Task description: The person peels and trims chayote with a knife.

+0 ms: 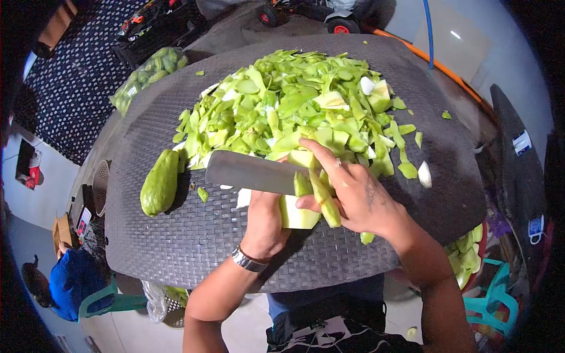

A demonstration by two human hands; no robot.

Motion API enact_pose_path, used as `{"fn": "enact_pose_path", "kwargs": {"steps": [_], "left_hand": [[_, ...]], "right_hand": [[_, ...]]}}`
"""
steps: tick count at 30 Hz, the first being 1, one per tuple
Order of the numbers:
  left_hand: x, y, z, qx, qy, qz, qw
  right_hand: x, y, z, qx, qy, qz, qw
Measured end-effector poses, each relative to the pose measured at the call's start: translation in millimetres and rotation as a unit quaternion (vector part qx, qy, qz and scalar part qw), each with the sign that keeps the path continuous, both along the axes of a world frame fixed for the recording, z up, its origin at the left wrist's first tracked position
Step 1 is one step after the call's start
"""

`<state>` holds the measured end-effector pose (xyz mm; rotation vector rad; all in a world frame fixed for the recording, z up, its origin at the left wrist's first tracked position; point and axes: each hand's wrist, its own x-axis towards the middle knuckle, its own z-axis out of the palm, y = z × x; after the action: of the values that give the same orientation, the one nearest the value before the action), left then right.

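My left hand (pixel 263 222), with a metal watch on the wrist, is closed around a partly peeled chayote (pixel 300 215). Wide and rectangular, the knife blade (pixel 253 172) lies across the chayote, pointing left. Its handle is hidden inside my right hand (pixel 364 194), which grips it with the index finger stretched forward. A strip of green peel (pixel 323 197) hangs by the blade near my right fingers. Beyond both hands rises a big heap of green peelings (pixel 288 100). One whole unpeeled chayote (pixel 160 182) rests to the left of the heap.
The dark woven-pattern table (pixel 176 250) has loose peel scraps at its right. A plastic bag of chayotes (pixel 154 72) stands beyond its left edge. Pale green pieces fill a container (pixel 465 259) at lower right, by a teal stool (pixel 494 300). A person in blue (pixel 76 282) sits at left.
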<state>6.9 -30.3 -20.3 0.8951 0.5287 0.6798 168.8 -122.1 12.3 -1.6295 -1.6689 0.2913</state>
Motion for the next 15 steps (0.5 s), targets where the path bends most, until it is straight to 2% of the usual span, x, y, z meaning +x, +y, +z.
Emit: {"fn": "enact_pose_path", "kwargs": {"steps": [2,4,6,7,10,11,12,13,15], "left_hand": [[-1.7,1.8,4.1,0.002,0.010,-0.023,1.000],[-0.4,0.4,21.2,0.002,0.032,-0.061,0.998],[2.5,-5.3,30.4,-0.017,0.023,-0.062,0.998],[0.8,-2.9,31.3,-0.037,0.009,-0.063,0.997],[0.1,9.8,30.5,-0.082,0.003,-0.040,0.996],[-0.6,16.3,25.4,-0.102,-0.002,-0.037,0.994],[-1.6,21.4,22.6,-0.123,-0.008,-0.033,0.992],[-2.4,24.0,21.9,-0.136,-0.011,-0.030,0.990],[-2.9,25.7,20.3,-0.163,-0.015,-0.023,0.986]], "right_hand": [[-1.7,1.2,0.6,0.035,0.006,-0.005,0.999],[5.6,1.0,11.5,-0.044,0.157,-0.011,0.987],[13.0,12.8,-0.5,0.030,0.140,-0.104,0.984],[22.2,4.8,1.2,-0.097,0.364,-0.070,0.924],[33.1,-0.6,11.9,-0.208,0.425,-0.101,0.875],[30.7,2.6,-1.8,-0.141,0.261,-0.158,0.942],[25.1,7.0,-3.3,-0.069,0.087,-0.208,0.972],[22.9,2.0,7.5,-0.108,0.036,-0.231,0.966],[22.7,-0.5,15.0,-0.118,0.033,-0.241,0.963]]}}
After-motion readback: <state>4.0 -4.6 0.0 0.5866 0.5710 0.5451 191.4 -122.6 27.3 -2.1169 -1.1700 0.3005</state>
